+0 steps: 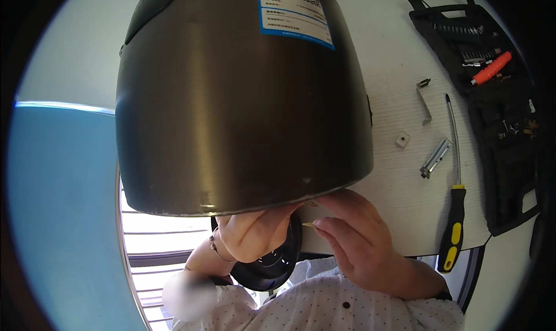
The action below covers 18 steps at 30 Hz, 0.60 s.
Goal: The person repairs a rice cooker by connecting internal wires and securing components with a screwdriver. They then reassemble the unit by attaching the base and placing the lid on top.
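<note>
A large dark cooker housing point(243, 114), with a blue-edged label point(296, 15) on its curved wall, fills the middle of the view, its lower rim point(255, 210) toward the person. The work in hand looks like fitting or freeing small parts at that underside, though the spot itself is hidden behind the rim. The left hand point(252, 237) is curled just under the rim with its fingertips out of sight, so I cannot tell whether it grips anything. The right hand point(360, 241) has a narrow pinch, thumb and forefinger closed on a small yellow piece point(307, 224); the piece pokes out past the fingertips toward the left hand, just below the rim and apart from it. A round black cover point(267, 279) with slots sits below the left hand, near the person's shirt point(324, 305). The next move seems to call for a steady left hand and a careful turn of the right wrist, keeping the pinch firm on so slight a part. The yellow-and-black screwdriver point(456, 203) lies on the table point(399, 215) to the right, untouched, beside an opened black tool case point(483, 119).
</note>
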### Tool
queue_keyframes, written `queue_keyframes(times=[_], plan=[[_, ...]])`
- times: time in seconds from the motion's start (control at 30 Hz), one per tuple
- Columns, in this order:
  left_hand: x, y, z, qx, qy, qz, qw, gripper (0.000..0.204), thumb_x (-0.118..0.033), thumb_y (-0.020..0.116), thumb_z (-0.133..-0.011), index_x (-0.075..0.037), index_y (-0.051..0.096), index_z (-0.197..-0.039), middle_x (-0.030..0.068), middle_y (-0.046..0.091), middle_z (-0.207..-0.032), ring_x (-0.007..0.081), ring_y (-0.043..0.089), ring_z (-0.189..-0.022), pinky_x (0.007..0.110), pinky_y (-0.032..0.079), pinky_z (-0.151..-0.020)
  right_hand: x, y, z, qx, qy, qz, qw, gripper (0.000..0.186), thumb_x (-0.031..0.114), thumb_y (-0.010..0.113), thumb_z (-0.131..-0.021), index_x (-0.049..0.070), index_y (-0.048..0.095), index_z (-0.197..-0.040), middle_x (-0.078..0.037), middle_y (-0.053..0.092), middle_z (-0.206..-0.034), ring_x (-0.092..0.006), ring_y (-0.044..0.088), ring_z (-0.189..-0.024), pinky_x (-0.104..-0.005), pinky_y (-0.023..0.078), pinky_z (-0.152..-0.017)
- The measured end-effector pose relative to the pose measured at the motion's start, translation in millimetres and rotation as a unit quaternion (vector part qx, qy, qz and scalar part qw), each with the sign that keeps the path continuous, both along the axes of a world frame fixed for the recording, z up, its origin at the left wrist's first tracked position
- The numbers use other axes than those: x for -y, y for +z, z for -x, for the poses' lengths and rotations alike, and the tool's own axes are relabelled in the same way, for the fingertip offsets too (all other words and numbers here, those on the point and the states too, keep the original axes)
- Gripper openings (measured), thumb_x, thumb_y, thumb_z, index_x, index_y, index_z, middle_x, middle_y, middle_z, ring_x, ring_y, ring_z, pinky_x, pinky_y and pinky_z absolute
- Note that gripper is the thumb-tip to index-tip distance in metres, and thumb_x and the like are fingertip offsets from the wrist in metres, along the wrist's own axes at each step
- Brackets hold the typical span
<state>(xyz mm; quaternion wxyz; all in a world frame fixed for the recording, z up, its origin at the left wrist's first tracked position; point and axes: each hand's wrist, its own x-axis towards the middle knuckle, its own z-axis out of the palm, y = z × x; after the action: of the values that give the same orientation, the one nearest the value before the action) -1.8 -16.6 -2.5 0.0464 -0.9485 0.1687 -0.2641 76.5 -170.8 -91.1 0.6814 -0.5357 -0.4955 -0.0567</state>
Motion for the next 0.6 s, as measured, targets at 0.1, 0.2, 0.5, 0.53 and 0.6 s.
queue_keyframes(times=[0.1, 0.2, 0.5, 0.53, 0.6], plan=[[1.3, -0.2, -0.1, -0.001, 0.001, 0.003, 1.0, 0.013, 0.003, 0.066, -0.073, -0.004, 0.062, -0.083, 0.0087, 0.062, -0.085, 0.0215, 0.063, -0.074, 0.028, 0.049, -0.063, 0.1, -1.3, -0.6, 0.003, 0.004, -0.007, 1.0, 0.021, -0.006, 0.056, -0.076, -0.013, 0.048, -0.094, -0.028, 0.047, -0.118, -0.04, 0.054, -0.099, -0.0402, 0.051, -0.08], [3.8, 1.8, -1.0, -0.041, 0.024, 0.048, 0.998, 0.013, 0.003, 0.068, -0.074, -0.002, 0.061, -0.083, 0.0096, 0.063, -0.084, 0.0213, 0.062, -0.074, 0.027, 0.048, -0.064, 0.2, -2.1, -1.2, 0.002, -0.001, -0.001, 1.0, 0.021, -0.006, 0.056, -0.076, -0.014, 0.048, -0.094, -0.029, 0.047, -0.118, -0.0402, 0.054, -0.099, -0.0405, 0.051, -0.08], [17.4, -6.0, 0.1, -0.101, 0.143, 0.452, 0.875, 0.021, 0.01, 0.071, -0.068, 0.003, 0.06, -0.084, 0.0087, 0.063, -0.083, 0.0153, 0.06, -0.076, 0.025, 0.047, -0.069, -2.8, -2.2, 0.3, -0.025, -0.009, -0.025, 0.999, 0.021, -0.007, 0.057, -0.075, -0.014, 0.05, -0.094, -0.025, 0.05, -0.115, -0.0383, 0.055, -0.095, -0.0388, 0.051, -0.074], [18.0, -6.4, -0.6, -0.088, 0.126, 0.429, 0.89, 0.021, 0.01, 0.071, -0.068, 0.003, 0.06, -0.084, 0.0087, 0.062, -0.082, 0.0153, 0.06, -0.076, 0.025, 0.047, -0.068, -3.2, -1.6, 0.1, -0.029, -0.012, -0.025, 0.999, 0.021, -0.007, 0.058, -0.075, -0.013, 0.05, -0.093, -0.024, 0.051, -0.114, -0.0378, 0.055, -0.095, -0.0386, 0.051, -0.074], [17.6, -6.4, -4.1, -0.062, 0.093, 0.38, 0.918, 0.022, 0.01, 0.071, -0.067, 0.004, 0.06, -0.085, 0.0085, 0.062, -0.082, 0.0152, 0.059, -0.074, 0.025, 0.047, -0.066, -3.9, 0.0, 0.0, -0.036, -0.017, -0.026, 0.999, 0.019, -0.008, 0.059, -0.075, -0.012, 0.051, -0.092, -0.023, 0.052, -0.113, -0.0368, 0.055, -0.094, -0.0383, 0.051, -0.073]])
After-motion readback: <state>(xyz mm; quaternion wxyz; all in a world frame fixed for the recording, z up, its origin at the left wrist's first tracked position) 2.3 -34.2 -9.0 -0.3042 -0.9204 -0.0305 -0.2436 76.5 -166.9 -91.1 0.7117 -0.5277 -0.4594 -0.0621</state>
